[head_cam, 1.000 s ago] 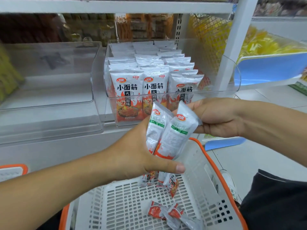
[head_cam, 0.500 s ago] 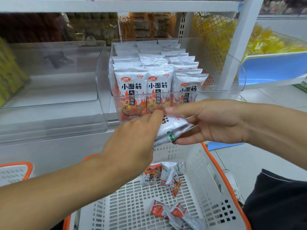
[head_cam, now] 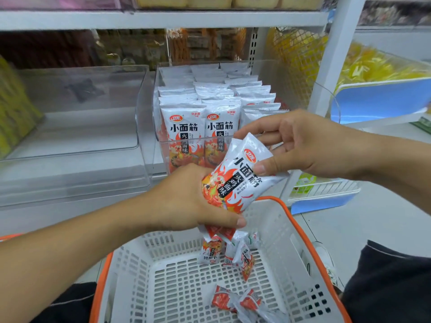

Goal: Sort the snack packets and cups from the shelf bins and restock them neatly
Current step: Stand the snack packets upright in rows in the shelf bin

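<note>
Held packets [head_cam: 235, 180] now turned printed face up, squared into stack, just below stocked bin [head_cam: 161, 127]. Left hand [head_cam: 186, 201] grasps lower end; right hand [head_cam: 300, 148] pinches top. Ready for slotting.

White-and-red snack packets [head_cam: 235, 178] – tilted, held above basket [head_cam: 300, 231].

The left hand [head_cam: 186, 201] covers the lower end of the held packets [head_cam: 235, 180], so how many it grips cannot be told. The right hand [head_cam: 300, 150] hides the front right packets in the clear bin [head_cam: 149, 127]. Goods behind the bins [head_cam: 140, 47] are dark and blurred, and the yellow bags [head_cam: 373, 66] are smeared. The basket [head_cam: 300, 231] and its loose packets [head_cam: 242, 304] are cut off at the bottom edge. The top shelf's boxes [head_cam: 210, 1] are cropped.
</note>
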Demonstrator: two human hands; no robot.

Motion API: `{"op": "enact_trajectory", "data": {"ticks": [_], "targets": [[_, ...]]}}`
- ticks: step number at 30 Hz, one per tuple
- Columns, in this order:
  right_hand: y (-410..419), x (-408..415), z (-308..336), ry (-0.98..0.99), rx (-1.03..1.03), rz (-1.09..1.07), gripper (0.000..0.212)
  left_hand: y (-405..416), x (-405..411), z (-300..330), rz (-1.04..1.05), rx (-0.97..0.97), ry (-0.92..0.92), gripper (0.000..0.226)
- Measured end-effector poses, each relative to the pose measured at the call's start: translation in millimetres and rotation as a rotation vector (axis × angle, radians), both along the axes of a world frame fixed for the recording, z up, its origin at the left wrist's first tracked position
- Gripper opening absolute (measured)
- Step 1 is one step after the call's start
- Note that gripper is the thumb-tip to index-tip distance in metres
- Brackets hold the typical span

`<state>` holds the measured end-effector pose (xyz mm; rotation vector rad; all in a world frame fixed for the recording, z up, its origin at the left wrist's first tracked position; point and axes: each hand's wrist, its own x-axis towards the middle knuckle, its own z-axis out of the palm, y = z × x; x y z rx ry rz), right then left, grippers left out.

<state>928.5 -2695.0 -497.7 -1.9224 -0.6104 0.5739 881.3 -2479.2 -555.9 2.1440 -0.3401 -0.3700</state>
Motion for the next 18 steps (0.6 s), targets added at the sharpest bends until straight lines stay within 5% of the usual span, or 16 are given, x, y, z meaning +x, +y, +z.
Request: {"op": "enact_trajectory", "data": {"ticks": [11,16,18], "targets": [[-16,-5,29,-0.449,-0.346,0.008,0.038,-44,5,3,0.132,0.221,-0.446,0.073],[-84,-2,91,-0.839,-0.408,-0.343,0.040,-36,37,39,0.052,0.494,-0.952,0.083],[-105,2,102,-1.008,-0.444,-0.480,0.042,-29,55,42,0.046,0.686,-0.997,0.084]]}}
